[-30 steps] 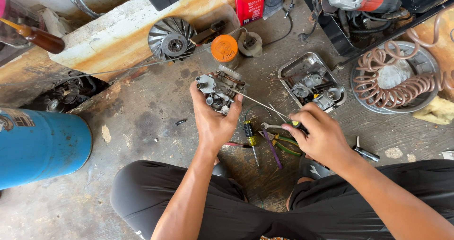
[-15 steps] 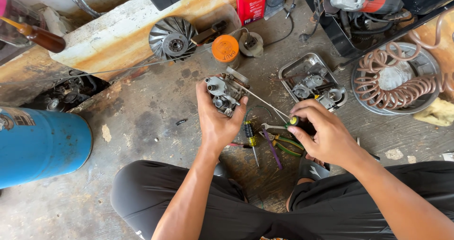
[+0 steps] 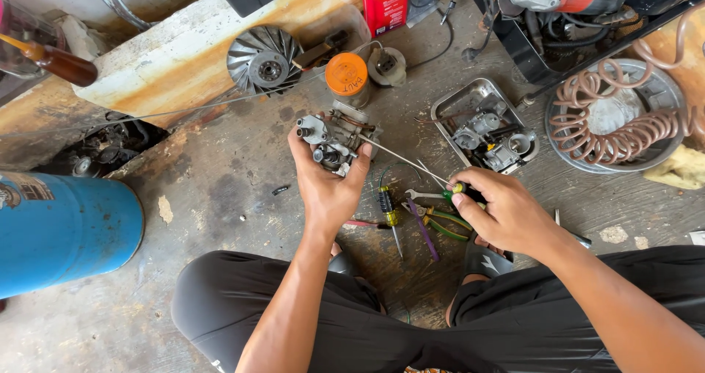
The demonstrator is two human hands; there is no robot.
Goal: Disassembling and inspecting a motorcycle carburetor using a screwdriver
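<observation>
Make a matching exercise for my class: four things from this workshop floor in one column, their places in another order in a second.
1. carburetor
2. screwdriver
3. coiled hose
4. blue cylinder

A. far left, lying on its side
B. in the round metal pan
C. in the left hand
D. in the right hand

Pairs: 1-C, 2-D, 3-B, 4-A

We see dull, grimy cast metal on the carburetor (image 3: 332, 144) in our left hand (image 3: 328, 186), while our right hand (image 3: 501, 213) grips a screwdriver (image 3: 422, 167) with a thin bright steel shaft and glossy green plastic handle. The floor (image 3: 220, 189) is rough, oil-stained concrete, and the tray (image 3: 470, 98) looks like scuffed, matt sheet metal. The blue cylinder (image 3: 62, 230) wears smooth painted metal, slightly glossy, and the coiled hose (image 3: 624, 123) looks like rubbery plastic.
</observation>
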